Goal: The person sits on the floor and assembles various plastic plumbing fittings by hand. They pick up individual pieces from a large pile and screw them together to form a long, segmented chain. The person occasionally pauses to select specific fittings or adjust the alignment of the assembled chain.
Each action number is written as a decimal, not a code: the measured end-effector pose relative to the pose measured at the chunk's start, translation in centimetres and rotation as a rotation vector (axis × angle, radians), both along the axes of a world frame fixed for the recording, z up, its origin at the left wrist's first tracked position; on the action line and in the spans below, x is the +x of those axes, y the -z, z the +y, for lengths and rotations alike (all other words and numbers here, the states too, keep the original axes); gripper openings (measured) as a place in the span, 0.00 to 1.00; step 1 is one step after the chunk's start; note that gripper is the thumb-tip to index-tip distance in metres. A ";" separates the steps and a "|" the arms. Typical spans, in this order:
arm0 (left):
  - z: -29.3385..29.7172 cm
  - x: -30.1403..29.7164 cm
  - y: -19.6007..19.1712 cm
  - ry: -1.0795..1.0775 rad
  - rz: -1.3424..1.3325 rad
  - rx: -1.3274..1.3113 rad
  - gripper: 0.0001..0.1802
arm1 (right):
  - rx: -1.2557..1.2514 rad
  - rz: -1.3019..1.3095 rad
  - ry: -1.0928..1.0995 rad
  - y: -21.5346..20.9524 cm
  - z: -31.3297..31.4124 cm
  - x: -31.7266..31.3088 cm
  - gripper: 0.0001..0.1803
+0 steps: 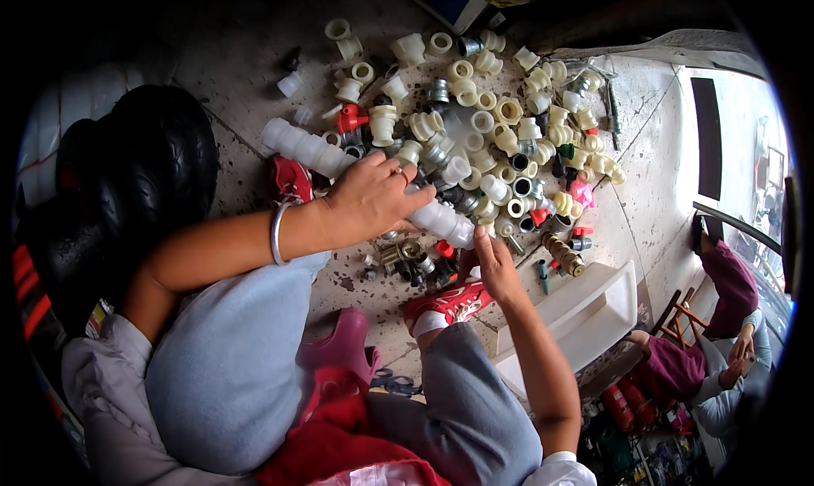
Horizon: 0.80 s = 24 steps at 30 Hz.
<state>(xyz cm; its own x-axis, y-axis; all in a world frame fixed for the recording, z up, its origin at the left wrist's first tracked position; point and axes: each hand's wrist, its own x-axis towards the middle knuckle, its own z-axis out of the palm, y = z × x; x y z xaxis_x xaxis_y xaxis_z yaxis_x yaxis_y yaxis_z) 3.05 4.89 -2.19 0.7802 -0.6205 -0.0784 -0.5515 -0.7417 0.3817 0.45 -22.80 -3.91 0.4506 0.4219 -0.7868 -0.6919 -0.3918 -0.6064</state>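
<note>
My left hand [373, 199], with a ring and a silver bangle on the wrist, lies over one end of a white string of joined pipe fittings [443, 220] and grips it. My right hand [494, 264] pinches the other end of that white string near a small red cap [444, 248]. A big heap of cream and white plastic pipe fittings [500, 113] with metal couplings [438, 92] spreads on the concrete floor [237, 53] just beyond both hands. Another white joined string of fittings [303, 147] lies left of my left hand.
Black tyres [144, 172] stand at the left. A white rectangular tray [585, 316] sits right of my right forearm. Brass fittings [564, 255] and red parts lie near it. My red shoe [449, 304] and knees are below. Another person in maroon [729, 291] sits at the far right.
</note>
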 end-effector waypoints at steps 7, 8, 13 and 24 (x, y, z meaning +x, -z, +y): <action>1.1 -1.4 1.0 -0.057 0.147 0.063 0.33 | -0.744 -1.034 -0.418 6.6 -1.8 16.6 0.18; 0.9 -1.1 1.1 -0.060 0.124 0.046 0.33 | -0.838 -1.103 -0.498 7.5 -2.1 18.8 0.18; 1.0 -0.8 1.3 -0.096 0.042 -0.049 0.31 | -1.103 -1.117 -0.492 10.4 -0.8 22.0 0.16; 1.5 -0.9 0.5 -0.146 0.152 -0.079 0.35 | -0.106 -0.406 0.186 -2.3 -3.4 9.0 0.27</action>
